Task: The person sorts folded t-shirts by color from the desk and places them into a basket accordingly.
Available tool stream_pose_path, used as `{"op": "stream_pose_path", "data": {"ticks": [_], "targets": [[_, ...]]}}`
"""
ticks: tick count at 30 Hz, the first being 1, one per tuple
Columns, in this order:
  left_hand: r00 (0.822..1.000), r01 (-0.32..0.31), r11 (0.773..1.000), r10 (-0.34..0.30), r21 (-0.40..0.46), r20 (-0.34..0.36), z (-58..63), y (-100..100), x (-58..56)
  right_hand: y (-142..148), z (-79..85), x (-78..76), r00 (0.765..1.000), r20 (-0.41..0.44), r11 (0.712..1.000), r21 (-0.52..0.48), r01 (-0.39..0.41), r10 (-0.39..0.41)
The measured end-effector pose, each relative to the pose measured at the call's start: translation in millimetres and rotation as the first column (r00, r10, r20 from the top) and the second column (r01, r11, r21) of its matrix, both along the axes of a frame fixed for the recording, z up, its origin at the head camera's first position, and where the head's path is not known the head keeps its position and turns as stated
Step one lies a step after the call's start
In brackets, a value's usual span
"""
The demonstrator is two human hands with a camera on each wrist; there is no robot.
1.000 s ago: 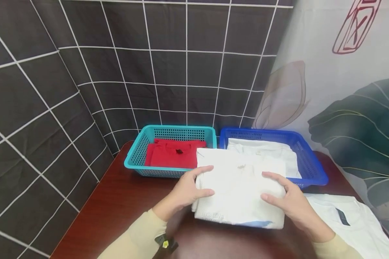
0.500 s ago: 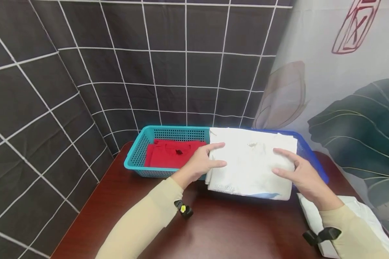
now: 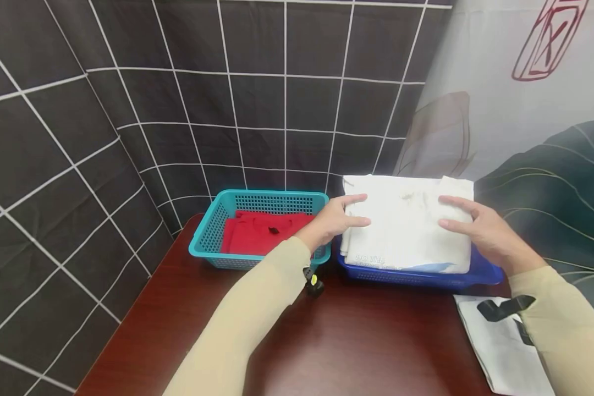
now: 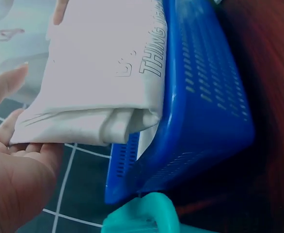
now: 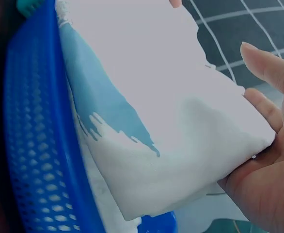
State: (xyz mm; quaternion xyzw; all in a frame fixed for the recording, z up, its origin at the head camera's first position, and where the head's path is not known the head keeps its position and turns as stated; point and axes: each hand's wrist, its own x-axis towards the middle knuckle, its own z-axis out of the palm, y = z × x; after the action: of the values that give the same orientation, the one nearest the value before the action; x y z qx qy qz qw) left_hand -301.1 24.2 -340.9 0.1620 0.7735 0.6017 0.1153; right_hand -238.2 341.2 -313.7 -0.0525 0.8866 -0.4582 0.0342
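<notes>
A folded white T-shirt [image 3: 406, 231], with outlined lettering and a blue print along its near edge, is held over the blue basket [image 3: 406, 278]. My left hand [image 3: 331, 220] grips its left side, fingers tucked beneath the fold [image 4: 74, 124]. At the opposite side my right hand [image 3: 490, 231] holds it the same way, fingers under the cloth. The thumbs stand over the shirt's sides in the head view. Below it, white cloth [image 5: 101, 191] shows inside the basket in the right wrist view. Most of the basket's inside is hidden by the shirt.
Left of the blue basket stands a turquoise basket [image 3: 205, 250] with folded red shirts [image 3: 267, 236]. Another white shirt [image 3: 505, 346] lies on the dark red table [image 3: 356, 341] at the right, partly under my right forearm. A dark gridded curtain [image 3: 257, 99] hangs behind.
Both hands have carried the folded white T-shirt forward and to the right, from above the table's front area to over the blue basket. The baskets have stayed in place.
</notes>
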Motion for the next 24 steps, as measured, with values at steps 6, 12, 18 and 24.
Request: {"op": "stream_pose_path", "data": {"ticks": [6, 12, 18, 24], "targets": [[1.000, 0.000, 1.000, 0.000, 0.002, -0.006, -2.5, 13, -13.5, 11, 0.1, -17.1, 1.000, 0.004, 0.999, 0.030, 0.011, -0.011], [0.999, -0.012, 1.000, 0.013, -0.020, 0.052, -13.6, 19, -13.9, 16, -11.4, -26.5, 0.999, 0.032, 1.000, -0.015, -0.006, 0.007], [0.996, -0.022, 0.998, 0.027, -0.055, 0.090, -35.1, 21, -16.2, 14, -28.0, -29.7, 0.997, 0.076, 0.999, -0.034, -0.029, 0.032], [0.995, -0.002, 0.999, 0.008, -0.055, 0.100, -43.6, 23, -16.9, 13, -36.0, -31.8, 0.998, 0.064, 0.999, -0.043, -0.023, 0.026]]}}
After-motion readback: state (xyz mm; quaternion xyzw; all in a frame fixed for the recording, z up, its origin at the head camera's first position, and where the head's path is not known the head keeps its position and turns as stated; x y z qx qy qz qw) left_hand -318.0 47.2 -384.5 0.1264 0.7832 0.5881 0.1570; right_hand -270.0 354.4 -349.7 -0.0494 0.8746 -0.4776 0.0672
